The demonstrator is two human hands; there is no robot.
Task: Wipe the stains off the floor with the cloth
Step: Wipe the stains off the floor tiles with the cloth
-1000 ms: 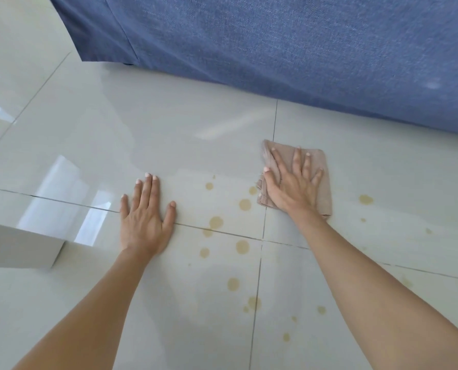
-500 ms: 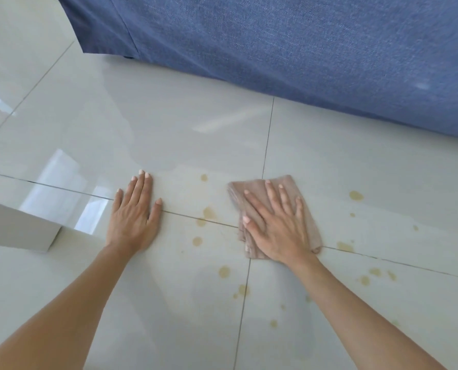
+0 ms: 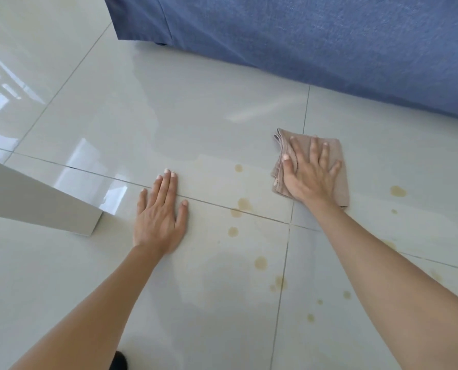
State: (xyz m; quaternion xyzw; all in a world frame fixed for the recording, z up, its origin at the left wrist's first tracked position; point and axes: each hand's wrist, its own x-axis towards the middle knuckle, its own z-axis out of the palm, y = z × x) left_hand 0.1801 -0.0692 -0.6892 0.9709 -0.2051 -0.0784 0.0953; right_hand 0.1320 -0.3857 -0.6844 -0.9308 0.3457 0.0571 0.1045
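A folded beige cloth [image 3: 340,166] lies flat on the glossy pale tiled floor [image 3: 195,124]. My right hand [image 3: 309,174] presses down on the cloth with fingers spread. My left hand [image 3: 159,218] rests flat on the bare floor to the left, holding nothing. Several yellowish stains [image 3: 245,204] dot the tiles between and below my hands, around the tile joints. More stains [image 3: 397,191] lie to the right of the cloth.
A blue fabric-covered piece of furniture [image 3: 302,44] spans the back, close behind the cloth. A white furniture leg or panel [image 3: 35,201] stands at the left, near my left hand. A dark object [image 3: 118,360] shows at the bottom edge.
My right hand has pushed the cloth away from me and to the right, off the tile joint it covered half a second ago. My left hand has stayed flat on the floor.
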